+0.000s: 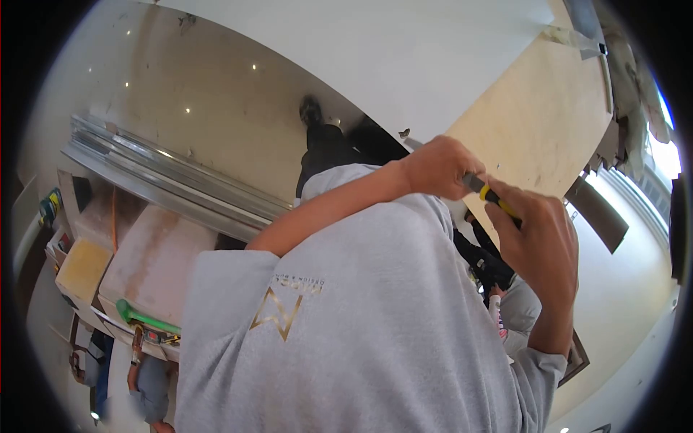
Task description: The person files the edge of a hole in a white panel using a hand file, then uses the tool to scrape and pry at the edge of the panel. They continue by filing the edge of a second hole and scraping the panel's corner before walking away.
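My right hand (538,234) is closed around the black-and-yellow handle of a file (473,182), a long tool with a flat grey blade. My left hand (442,167), its arm crossing in front of my grey shirt, is closed over the blade. Past my left knuckles a bit of grey metal shows, close to the edge of a large white panel (411,58). A small ragged scrap (404,133) lies at that edge. To the right, a bare tan wooden board (534,108) adjoins the white surface. Much of the blade is hidden by my left hand.
Long metal channels (173,173) lie at left beside a box-like bench (155,260), where a green-handled tool (141,316) rests. Other people are nearby: an arm (135,353) at lower left and a person in dark trousers (484,252) behind my right arm.
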A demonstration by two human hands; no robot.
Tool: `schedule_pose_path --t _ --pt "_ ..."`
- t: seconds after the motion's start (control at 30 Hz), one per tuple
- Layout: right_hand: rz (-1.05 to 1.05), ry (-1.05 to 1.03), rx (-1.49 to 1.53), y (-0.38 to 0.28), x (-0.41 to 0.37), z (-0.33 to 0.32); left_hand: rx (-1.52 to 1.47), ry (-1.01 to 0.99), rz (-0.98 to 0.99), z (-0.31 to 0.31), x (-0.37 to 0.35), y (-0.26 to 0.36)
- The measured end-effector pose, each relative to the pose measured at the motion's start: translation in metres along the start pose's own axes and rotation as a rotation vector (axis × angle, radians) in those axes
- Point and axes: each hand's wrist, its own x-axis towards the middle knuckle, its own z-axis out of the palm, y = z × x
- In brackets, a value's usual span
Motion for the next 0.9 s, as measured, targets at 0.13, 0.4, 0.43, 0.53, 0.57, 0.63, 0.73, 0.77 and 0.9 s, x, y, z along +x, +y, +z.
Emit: schedule_pose_path --t 0.13,0.4,0.43,0.53,0.57,0.63,0.73,0.77,0.9 --pt "-0.037 0.122 0.221 0.028 -0.029 0.006 0.024 0.005 0.043 -0.008 -0.010 0.039" --pt "0.220 0.413 0.698 0.134 -0.053 0.094 0.577 0.159 -0.219 -0.087 -0.089 0.009" --pt "0.269 0.466 0.969 0.143 -0.050 0.124 0.617 0.125 -0.229 -0.100 -0.098 0.002" --pt "0.022 0.417 1.735 0.149 -0.028 0.200 0.720 0.016 -0.260 -0.112 -0.103 -0.003" --pt "0.036 0.361 1.782 0.139 -0.022 0.217 0.739 -0.037 -0.265 -0.112 -0.098 0.004" --pt "0.028 0.256 1.880 0.115 -0.012 0.232 0.764 -0.101 -0.309 -0.108 -0.090 0.015" --pt "-0.059 0.170 1.954 0.110 -0.001 0.244 0.769 -0.096 -0.388 -0.086 -0.084 0.020" --pt "-0.084 0.144 1.942 0.117 0.000 0.246 0.767 -0.077 -0.396 -0.078 -0.088 0.022" --pt "-0.151 0.195 1.774 0.163 0.002 0.243 0.768 -0.040 -0.428 -0.027 -0.109 0.036"
